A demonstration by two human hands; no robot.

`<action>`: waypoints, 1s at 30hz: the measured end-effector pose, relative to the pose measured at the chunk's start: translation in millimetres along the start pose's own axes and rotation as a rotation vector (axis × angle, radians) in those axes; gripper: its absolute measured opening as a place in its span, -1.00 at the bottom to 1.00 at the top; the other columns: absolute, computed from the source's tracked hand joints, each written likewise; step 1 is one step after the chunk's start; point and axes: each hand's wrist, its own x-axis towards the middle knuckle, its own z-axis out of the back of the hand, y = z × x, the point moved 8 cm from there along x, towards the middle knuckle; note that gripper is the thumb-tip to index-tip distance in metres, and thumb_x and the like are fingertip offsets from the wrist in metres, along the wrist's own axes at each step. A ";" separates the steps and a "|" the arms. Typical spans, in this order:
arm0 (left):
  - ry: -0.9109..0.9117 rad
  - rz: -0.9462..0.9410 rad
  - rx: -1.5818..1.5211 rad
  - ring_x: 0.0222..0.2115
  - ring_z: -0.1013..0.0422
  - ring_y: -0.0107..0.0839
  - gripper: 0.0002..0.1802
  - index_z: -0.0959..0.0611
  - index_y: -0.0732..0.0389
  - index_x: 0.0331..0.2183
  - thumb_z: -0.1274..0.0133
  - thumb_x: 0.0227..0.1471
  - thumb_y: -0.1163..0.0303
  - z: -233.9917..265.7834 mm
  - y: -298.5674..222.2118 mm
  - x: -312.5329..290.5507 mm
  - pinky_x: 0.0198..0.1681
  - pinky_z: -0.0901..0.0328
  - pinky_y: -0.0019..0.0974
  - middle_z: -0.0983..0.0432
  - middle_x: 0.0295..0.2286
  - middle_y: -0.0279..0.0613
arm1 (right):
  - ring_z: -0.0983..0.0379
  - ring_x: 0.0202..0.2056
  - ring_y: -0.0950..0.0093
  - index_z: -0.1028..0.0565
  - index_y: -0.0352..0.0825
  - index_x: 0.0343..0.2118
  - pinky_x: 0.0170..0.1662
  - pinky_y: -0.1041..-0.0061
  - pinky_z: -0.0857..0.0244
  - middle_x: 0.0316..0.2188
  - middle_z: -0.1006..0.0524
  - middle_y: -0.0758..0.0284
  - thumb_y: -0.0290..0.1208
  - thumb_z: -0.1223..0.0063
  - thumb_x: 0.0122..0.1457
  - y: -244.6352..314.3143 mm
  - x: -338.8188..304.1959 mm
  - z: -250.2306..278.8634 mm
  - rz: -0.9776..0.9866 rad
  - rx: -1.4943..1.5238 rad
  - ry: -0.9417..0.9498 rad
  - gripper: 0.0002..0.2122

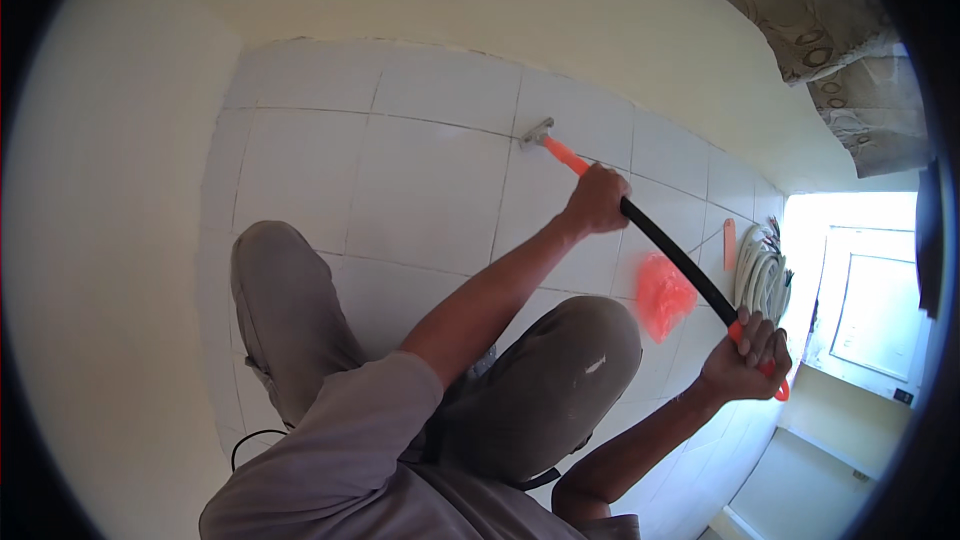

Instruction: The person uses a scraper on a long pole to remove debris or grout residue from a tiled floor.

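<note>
1. The left hand [597, 200] grips the scraper [650, 235] near its metal blade, fingers wrapped tight around the pole.
2. The right hand [745, 360] holds the orange end, fingers closed around it.
3. The blade rests on the white floor tiles [420, 190], far from the knees.
4. The pole looks long, stiff and light. Two hands spread apart seem best.
5. The wall [450, 0] is just beyond the blade. An orange bag [663, 295] and coiled hose [760, 280] lie right. The left is roomier.
</note>
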 end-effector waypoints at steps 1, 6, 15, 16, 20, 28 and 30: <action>-0.026 -0.004 0.005 -0.54 -0.43 0.01 -0.94 -0.55 0.14 -0.76 -0.12 -0.47 0.44 2.9 5.8 1.7 -0.26 -0.32 -0.05 -0.47 -0.67 -0.07 | 0.00 -0.71 0.62 -0.08 -0.10 -0.70 -0.30 0.48 -0.16 -0.81 -0.01 0.48 -0.40 0.10 0.06 -9.2 2.1 -11.4 -0.028 0.044 0.100 -0.70; 0.019 0.056 0.015 -0.53 -0.46 -0.01 -0.96 -0.59 0.15 -0.73 -0.11 -0.49 0.48 4.2 14.9 -6.5 -0.23 -0.36 -0.09 -0.46 -0.71 -0.06 | 0.00 -0.71 0.62 -0.07 -0.10 -0.71 -0.30 0.47 -0.17 -0.83 0.00 0.48 -0.39 0.10 0.05 -6.6 -7.9 -23.7 -0.007 -0.056 0.025 -0.70; -0.031 0.005 0.032 -0.55 -0.46 0.00 -0.96 -0.59 0.16 -0.74 -0.13 -0.48 0.49 11.1 25.3 -4.1 -0.36 -0.34 -0.09 -0.49 -0.69 -0.05 | 0.02 -0.70 0.59 -0.06 -0.10 -0.73 -0.28 0.43 -0.18 -0.82 0.00 0.47 -0.38 0.13 0.07 -23.0 -13.6 -37.1 0.005 -0.103 0.027 -0.69; -0.034 -0.001 0.033 -0.55 -0.46 0.00 -0.96 -0.59 0.17 -0.74 -0.14 -0.48 0.48 13.3 24.3 -4.0 -0.38 -0.34 -0.10 -0.49 -0.69 -0.05 | 0.02 -0.70 0.60 -0.06 -0.10 -0.73 -0.27 0.43 -0.17 -0.82 -0.01 0.47 -0.38 0.14 0.06 -16.8 -18.8 -34.3 0.017 -0.114 0.042 -0.69; -0.060 -0.071 0.020 -0.57 -0.45 0.00 -0.94 -0.58 0.20 -0.73 -0.14 -0.48 0.47 22.5 18.2 2.6 -0.44 -0.34 -0.09 -0.49 -0.67 -0.02 | 0.02 -0.69 0.60 -0.05 -0.10 -0.73 -0.26 0.41 -0.17 -0.81 -0.01 0.47 -0.40 0.16 0.05 -22.3 -19.7 -27.3 0.030 -0.015 0.040 -0.70; -0.075 -0.142 -0.062 -0.60 -0.44 0.01 -0.91 -0.54 0.24 -0.73 -0.14 -0.47 0.49 26.1 24.9 -5.8 -0.49 -0.32 -0.10 -0.45 -0.69 0.01 | 0.01 -0.67 0.61 -0.06 -0.12 -0.71 -0.22 0.40 -0.23 -0.79 -0.02 0.47 -0.40 0.15 0.08 -26.4 -43.0 -34.7 0.034 -0.099 0.091 -0.70; -0.028 -0.055 -0.047 -0.59 -0.43 0.03 -0.91 -0.53 0.24 -0.73 -0.14 -0.47 0.49 32.4 32.7 9.4 -0.50 -0.31 -0.11 -0.44 -0.70 0.02 | 0.00 -0.67 0.60 -0.06 -0.11 -0.71 -0.20 0.39 -0.24 -0.78 -0.03 0.46 -0.39 0.15 0.08 -39.0 -35.1 -29.2 0.045 -0.056 0.008 -0.70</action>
